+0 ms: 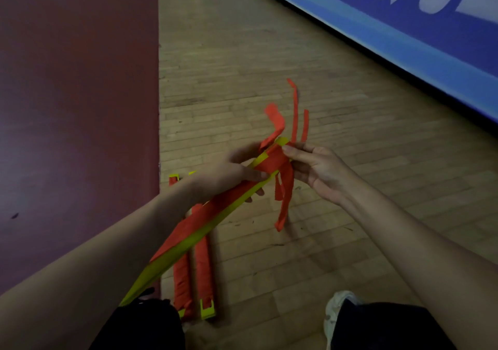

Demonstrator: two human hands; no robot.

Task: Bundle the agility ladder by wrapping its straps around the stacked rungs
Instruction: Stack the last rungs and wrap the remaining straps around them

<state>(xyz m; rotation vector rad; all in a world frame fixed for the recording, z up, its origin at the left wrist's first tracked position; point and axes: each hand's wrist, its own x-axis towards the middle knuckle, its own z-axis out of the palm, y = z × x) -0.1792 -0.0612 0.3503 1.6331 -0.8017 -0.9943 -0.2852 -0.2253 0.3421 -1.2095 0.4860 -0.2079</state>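
Observation:
A stack of yellow ladder rungs (188, 244) slants from lower left up to the middle, with orange straps (272, 161) wound around its far end. My left hand (229, 174) grips the stack just below the wound part, thumb on top. My right hand (312, 166) pinches the strap at the stack's far end with thumb and fingertips. Loose orange strap ends (295, 109) fly up above the hands, and others (284, 204) hang below.
Two wrapped ladder bundles (194, 268) lie on the wooden floor (296, 255) under my left arm. A dark red mat (75, 107) covers the floor at left. A blue banner (404, 26) runs along the upper right. My knees and a white shoe (336, 312) show at the bottom.

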